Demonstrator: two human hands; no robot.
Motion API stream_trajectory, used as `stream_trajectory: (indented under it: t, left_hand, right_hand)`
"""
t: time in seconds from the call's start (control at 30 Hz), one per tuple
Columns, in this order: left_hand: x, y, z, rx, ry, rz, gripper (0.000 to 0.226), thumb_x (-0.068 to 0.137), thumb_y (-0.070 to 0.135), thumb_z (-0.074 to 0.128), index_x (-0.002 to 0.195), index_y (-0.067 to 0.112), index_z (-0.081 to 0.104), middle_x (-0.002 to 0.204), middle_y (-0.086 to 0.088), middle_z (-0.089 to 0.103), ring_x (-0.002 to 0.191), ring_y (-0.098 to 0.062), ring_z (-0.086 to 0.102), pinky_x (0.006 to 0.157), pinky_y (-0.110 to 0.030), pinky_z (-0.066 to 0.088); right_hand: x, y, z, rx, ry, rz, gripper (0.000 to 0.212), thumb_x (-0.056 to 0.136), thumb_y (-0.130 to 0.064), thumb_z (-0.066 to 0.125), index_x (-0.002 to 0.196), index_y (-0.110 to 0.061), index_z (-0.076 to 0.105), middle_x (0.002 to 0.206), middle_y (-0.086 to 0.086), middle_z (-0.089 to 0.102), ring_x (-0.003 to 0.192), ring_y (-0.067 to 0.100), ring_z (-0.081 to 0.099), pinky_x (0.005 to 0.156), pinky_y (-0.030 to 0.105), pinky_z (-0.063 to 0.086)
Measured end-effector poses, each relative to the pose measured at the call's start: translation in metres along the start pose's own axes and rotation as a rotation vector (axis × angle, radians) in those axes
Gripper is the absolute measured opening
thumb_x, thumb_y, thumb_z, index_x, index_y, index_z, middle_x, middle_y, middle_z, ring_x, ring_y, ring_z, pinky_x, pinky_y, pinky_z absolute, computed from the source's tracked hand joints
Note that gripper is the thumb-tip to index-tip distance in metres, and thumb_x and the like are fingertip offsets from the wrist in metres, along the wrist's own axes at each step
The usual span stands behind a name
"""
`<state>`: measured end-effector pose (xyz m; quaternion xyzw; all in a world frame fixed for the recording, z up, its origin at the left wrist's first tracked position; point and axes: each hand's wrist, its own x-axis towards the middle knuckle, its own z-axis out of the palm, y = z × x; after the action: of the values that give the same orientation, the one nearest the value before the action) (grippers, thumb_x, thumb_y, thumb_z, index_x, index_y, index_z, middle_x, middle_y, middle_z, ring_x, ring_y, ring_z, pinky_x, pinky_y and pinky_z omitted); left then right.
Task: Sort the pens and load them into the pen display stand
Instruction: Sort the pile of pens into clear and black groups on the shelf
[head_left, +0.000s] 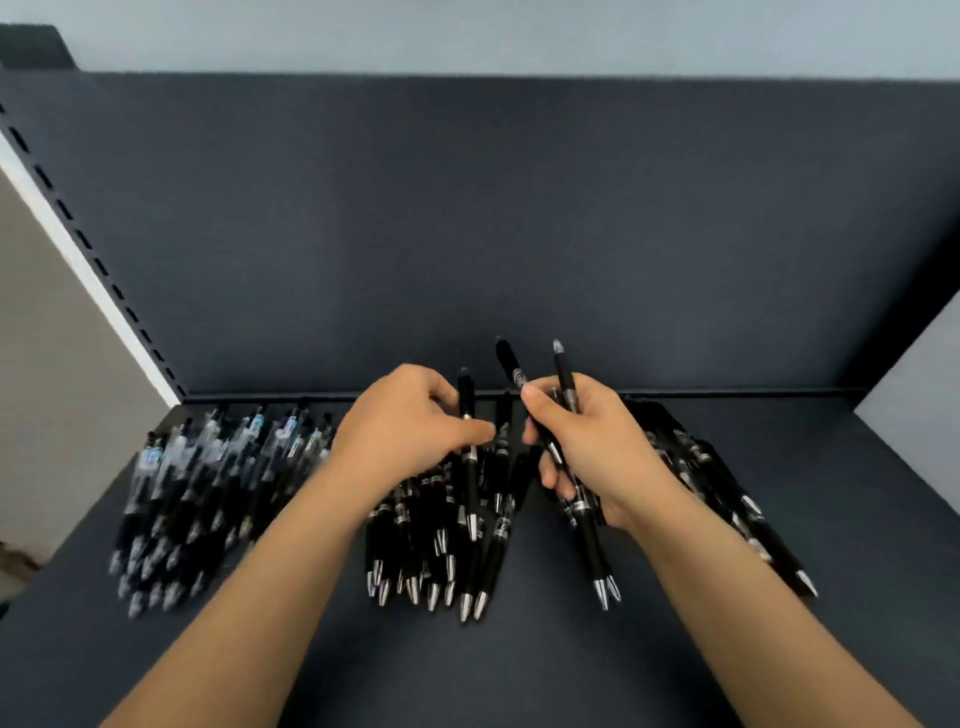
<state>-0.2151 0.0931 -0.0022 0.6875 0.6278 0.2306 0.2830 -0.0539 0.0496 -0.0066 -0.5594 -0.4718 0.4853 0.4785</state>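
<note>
The left hand (410, 421) pinches one black pen (470, 478) between thumb and fingers, near its clip end. This pen lies with its long axis from the back edge of the shelf (571, 665) toward the front edge, tip to the front, over the middle pile of black pens (431, 540). The right hand (592, 447), just beside it, is closed around two pens (566, 457) that stand tilted, tips down. A pile of clear-barrel pens (208, 488) lies near the left edge, and another dark pile (727, 499) toward the right edge. The shelf is dark and matte, with a dark back panel (493, 234). I see no display stand here.
</note>
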Motion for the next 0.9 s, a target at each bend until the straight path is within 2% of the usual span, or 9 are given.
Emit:
stream_trajectory:
  t: [0.07,0.23,0.43,0.53,0.67,0.77,0.9]
  left_hand:
    - [0.0,-0.005,0.01,0.168,0.007,0.041,0.038,0.064,0.054,0.077,0.087,0.031,0.058,0.074,0.011,0.067,0.077,-0.01,0.064,0.072,-0.031,0.051]
    - [-0.005,-0.009,0.02,0.344,0.054,0.142,0.04,0.071,0.054,0.067,0.098,0.025,0.059,0.081,0.009,0.066,0.086,-0.016,0.063,0.064,-0.03,0.044]
    - [-0.004,-0.018,0.02,0.258,0.042,0.124,0.043,0.078,0.045,0.066,0.116,0.027,0.055,0.085,0.014,0.065,0.092,-0.013,0.061,0.07,-0.029,0.042]
    - [-0.003,-0.021,0.018,0.201,0.108,0.155,0.042,0.082,0.041,0.065,0.12,0.029,0.053,0.09,0.017,0.059,0.086,-0.009,0.053,0.073,-0.027,0.04]
    - [-0.003,-0.022,0.019,0.159,0.195,0.254,0.028,0.084,0.039,0.064,0.11,0.029,0.061,0.089,0.015,0.053,0.081,-0.008,0.049,0.072,-0.022,0.034]
    - [-0.004,-0.02,0.023,0.051,0.212,0.335,0.023,0.082,0.046,0.063,0.098,0.031,0.067,0.086,0.016,0.057,0.088,-0.006,0.053,0.076,-0.024,0.04]
    - [-0.01,-0.013,0.026,-0.061,0.147,0.412,0.028,0.081,0.054,0.063,0.096,0.031,0.069,0.078,0.015,0.061,0.072,0.003,0.049,0.066,-0.019,0.035]
  right_hand:
    - [0.003,0.002,0.01,-0.044,0.009,0.003,0.013,0.098,-0.019,0.05,0.095,-0.007,0.055,0.06,0.004,0.056,0.031,0.015,0.042,0.028,0.018,0.028]
    - [0.004,0.018,0.016,-0.131,-0.017,0.075,0.021,0.095,-0.018,0.057,0.093,0.003,0.057,0.06,0.01,0.058,0.033,0.017,0.046,0.028,0.019,0.031]
    - [0.008,0.019,0.009,-0.183,-0.138,0.156,0.018,0.092,-0.016,0.062,0.097,0.001,0.06,0.065,0.011,0.06,0.035,0.017,0.05,0.028,0.018,0.031]
    - [0.008,0.017,0.005,-0.164,-0.147,0.175,0.019,0.087,-0.019,0.067,0.096,-0.002,0.064,0.065,0.006,0.056,0.036,0.014,0.046,0.029,0.017,0.03]
    - [0.009,0.014,-0.001,-0.07,-0.161,0.242,0.033,0.085,-0.025,0.068,0.104,0.002,0.065,0.064,0.003,0.056,0.04,0.012,0.046,0.031,0.018,0.032]
    - [0.01,0.013,-0.004,0.133,-0.17,0.321,0.028,0.094,-0.021,0.053,0.103,0.003,0.065,0.065,0.006,0.058,0.044,0.014,0.049,0.034,0.02,0.038]
    - [0.007,0.013,-0.005,0.363,-0.173,0.308,0.023,0.096,-0.008,0.044,0.094,0.004,0.064,0.073,0.012,0.062,0.05,0.018,0.057,0.043,0.027,0.052]
